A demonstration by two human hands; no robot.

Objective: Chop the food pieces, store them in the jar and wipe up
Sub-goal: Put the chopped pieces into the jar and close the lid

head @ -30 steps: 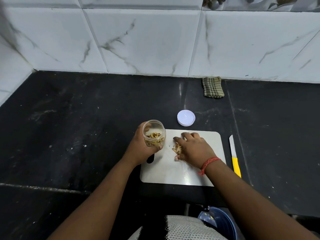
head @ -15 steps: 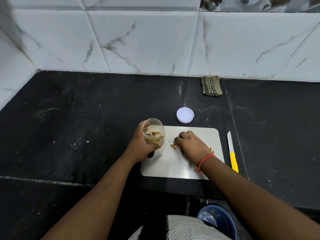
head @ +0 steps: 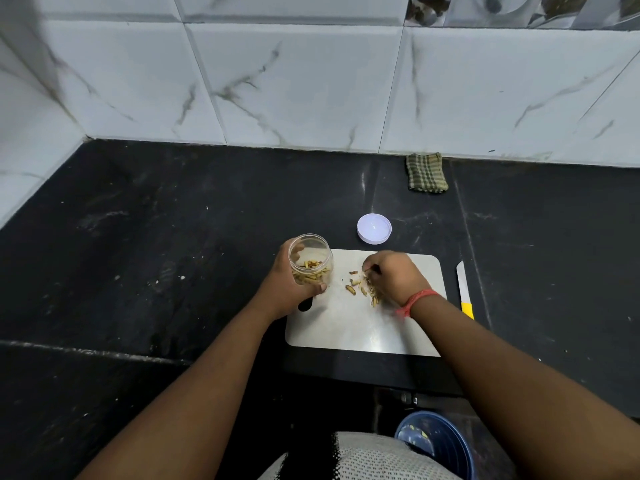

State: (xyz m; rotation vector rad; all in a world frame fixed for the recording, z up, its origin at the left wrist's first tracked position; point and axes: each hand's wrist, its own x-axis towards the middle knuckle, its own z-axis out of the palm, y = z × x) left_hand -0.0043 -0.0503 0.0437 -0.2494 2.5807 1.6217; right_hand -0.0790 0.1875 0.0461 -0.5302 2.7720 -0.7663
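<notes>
Nearby: lid [head: 374, 229] behind board [head: 346, 334] | knife [head: 464, 289] right | cloth [head: 426, 172] at wall

The right hand [head: 398, 278] has been shifted rightward from beside the jar [head: 310, 259]; more chopped pieces [head: 360, 287] are exposed, scattered on the cutting board [head: 346, 327] at its fingertips.

Blue bucket [head: 437, 443] on floor, marble-veined wall tiles [head: 298, 84]

My arms are bare to the elbow, no sleeves in sight. A red thread band [head: 414, 301] is tied round my right wrist, ends loose. Below, my white mesh-patterned top [head: 367, 460] with a black patch.
</notes>
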